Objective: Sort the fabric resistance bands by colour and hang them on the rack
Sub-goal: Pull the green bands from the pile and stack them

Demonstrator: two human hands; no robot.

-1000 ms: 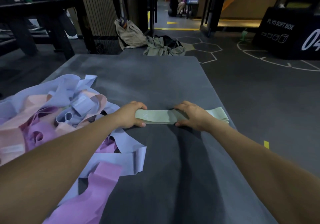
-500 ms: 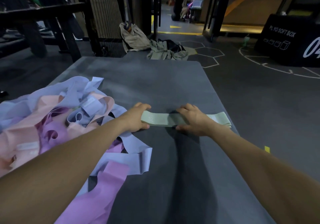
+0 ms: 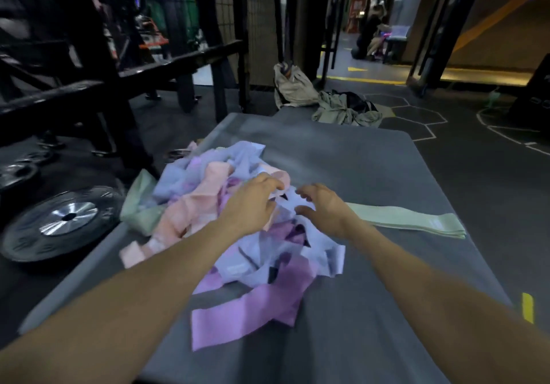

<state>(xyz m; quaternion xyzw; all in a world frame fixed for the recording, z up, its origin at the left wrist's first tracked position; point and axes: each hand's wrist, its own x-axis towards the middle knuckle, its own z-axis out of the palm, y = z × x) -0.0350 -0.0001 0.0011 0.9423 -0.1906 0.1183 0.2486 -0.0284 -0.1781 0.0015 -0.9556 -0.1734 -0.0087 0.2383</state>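
Reaching both loosely spread, empty hands, left hand [image 3: 253, 205] and right hand [image 3: 324, 208], into the tangled pastel fabric band pile [image 3: 208, 214], likely needing one colour picked out next.

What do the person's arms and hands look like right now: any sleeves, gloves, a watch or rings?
Both arms are bare from the bottom edge of the frame to the fingers: no sleeves show. The left hand and right hand wear no gloves, and no watch, wristband or strap shows at either wrist. No rings are visible, though motion blur on the fingers leaves small details unclear.
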